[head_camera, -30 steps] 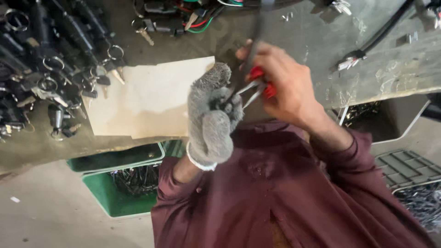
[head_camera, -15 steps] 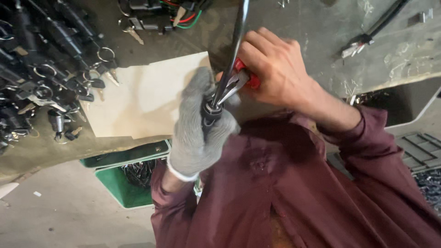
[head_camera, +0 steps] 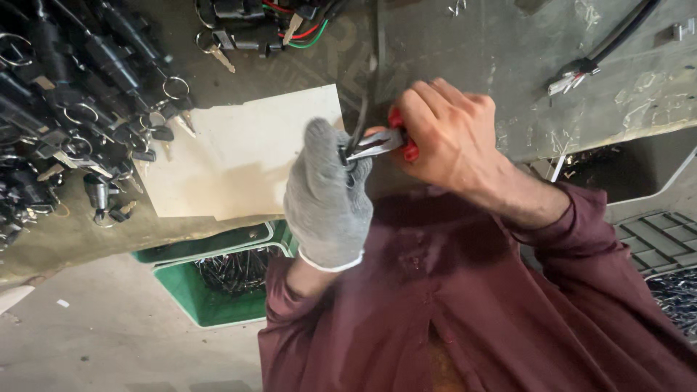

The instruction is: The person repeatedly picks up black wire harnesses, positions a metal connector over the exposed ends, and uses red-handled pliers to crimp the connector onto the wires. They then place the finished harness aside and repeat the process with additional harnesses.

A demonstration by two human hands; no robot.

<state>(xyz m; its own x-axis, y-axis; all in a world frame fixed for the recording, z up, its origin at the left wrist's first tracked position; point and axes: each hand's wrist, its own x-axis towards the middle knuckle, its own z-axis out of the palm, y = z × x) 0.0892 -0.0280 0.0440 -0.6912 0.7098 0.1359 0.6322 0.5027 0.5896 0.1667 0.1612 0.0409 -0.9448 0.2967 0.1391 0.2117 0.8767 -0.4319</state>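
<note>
Gloved left hand fisted round a black cable, pinning it just above the bench edge. This steadies it, I judge, for the pliers. Bare right hand squeezes their red handles. The nose meets the cable at the glove, though whether it bites I cannot make out.

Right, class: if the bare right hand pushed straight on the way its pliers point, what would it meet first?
The gloved left hand, closed round the black cable at the tip of the pliers; beyond it, probably the pale board.
</note>
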